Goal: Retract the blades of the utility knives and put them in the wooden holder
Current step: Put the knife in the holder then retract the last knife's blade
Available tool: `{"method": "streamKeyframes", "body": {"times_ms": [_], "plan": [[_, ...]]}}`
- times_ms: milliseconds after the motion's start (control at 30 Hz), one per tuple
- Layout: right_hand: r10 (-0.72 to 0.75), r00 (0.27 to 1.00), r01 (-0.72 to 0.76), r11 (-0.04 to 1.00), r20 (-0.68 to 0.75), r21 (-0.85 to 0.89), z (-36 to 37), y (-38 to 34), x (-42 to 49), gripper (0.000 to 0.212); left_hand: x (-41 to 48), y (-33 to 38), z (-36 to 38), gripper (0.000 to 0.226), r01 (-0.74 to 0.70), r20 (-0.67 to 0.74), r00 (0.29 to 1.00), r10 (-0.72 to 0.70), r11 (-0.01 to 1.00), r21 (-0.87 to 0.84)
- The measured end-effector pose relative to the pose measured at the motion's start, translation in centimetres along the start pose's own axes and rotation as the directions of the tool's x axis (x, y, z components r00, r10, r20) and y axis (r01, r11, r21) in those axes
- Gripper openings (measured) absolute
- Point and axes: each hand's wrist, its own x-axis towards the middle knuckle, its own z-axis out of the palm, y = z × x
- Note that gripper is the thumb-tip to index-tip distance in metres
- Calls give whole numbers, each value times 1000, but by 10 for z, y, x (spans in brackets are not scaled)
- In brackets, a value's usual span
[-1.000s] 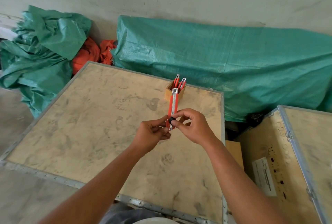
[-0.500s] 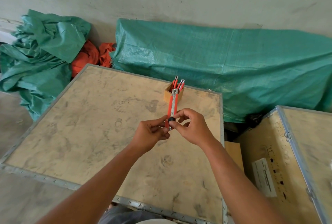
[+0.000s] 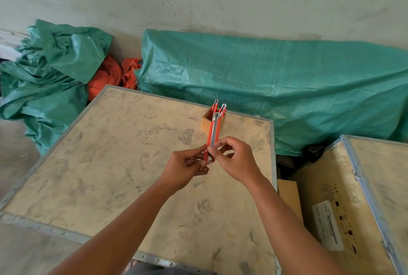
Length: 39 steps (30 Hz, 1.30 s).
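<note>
Head view: my left hand (image 3: 186, 167) and right hand (image 3: 235, 161) both pinch an orange utility knife (image 3: 212, 136) above a dusty plywood crate top (image 3: 106, 164). At twelve o'clock, the wooden holder (image 3: 206, 123) holds two knives. Green tarps (image 3: 276, 80) lie against the wall; another crate (image 3: 357, 197) sits at three o'clock.

The knife's (image 3: 213, 135) lower end—slider included (if any)—sits hidden behind the fingers (image 3: 217, 145).

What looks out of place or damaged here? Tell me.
Nothing stands out. Both hands, left and right, hold one orange utility knife above the dusty crate top. Other knives stand in the wooden holder.
</note>
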Motion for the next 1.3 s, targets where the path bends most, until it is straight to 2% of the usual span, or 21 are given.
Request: {"method": "streamKeyframes", "body": {"times_ms": [167,300,500,667,800,933,1033,1133,1300], "plan": [[39,999,-36,995,-29,92,-8,8,29,24,22,-2,0,48,24,23,999,-24,1000,-2],[63,996,-57,993,-62,99,-19,15,65,26,54,3,-1,45,32,27,999,-34,996,82],[49,996,-40,993,-77,108,-35,19,127,27,122,14,-3,37,28,-73,997,-18,991,133],[93,976,-72,991,-199,109,-25,40,172,24,186,6,1,40,26,-109,994,3,963,267],[89,958,-79,996,-271,47,-8,64,199,23,223,-6,1,43,11,-123,991,46,906,423],[8,948,-36,996,-319,-83,7,84,215,22,248,-21,1,52,17,-148,986,77,835,551],[-37,957,-13,985,-287,-170,20,97,219,23,261,-35,-1,63,70,-136,990,24,760,646],[-11,972,-39,977,-236,-208,32,111,219,27,270,-42,0,59,97,-101,994,-38,729,678],[-20,981,-33,965,-195,-260,38,117,209,28,272,-45,-1,54,76,-89,996,-20,713,697]]}}
